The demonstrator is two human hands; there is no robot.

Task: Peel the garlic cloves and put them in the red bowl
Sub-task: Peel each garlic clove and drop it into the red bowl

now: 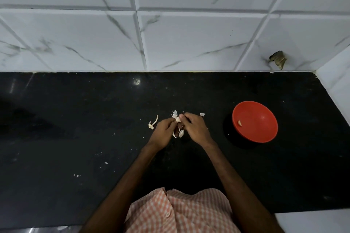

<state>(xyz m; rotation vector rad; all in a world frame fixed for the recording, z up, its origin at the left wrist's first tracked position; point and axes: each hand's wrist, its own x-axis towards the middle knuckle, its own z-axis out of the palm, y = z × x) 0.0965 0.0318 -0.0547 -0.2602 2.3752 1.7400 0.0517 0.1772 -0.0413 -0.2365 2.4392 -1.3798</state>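
Note:
A garlic clove (177,119) is pinched between the fingertips of my left hand (162,133) and my right hand (196,128), above the middle of the black counter (75,119). Under the hands lie more unpeeled cloves (181,133). A red bowl (259,111) stands to the right of my right hand, with one peeled clove (239,123) inside near its left wall. Loose white skins (175,113) lie just beyond my fingers, and another skin (202,114) lies to their right.
A garlic stem with its root end (153,123) lies left of my left hand. Small skin flakes (76,175) dot the near left counter. A white tiled wall (170,39) backs the counter, and a side wall (337,81) closes it on the right.

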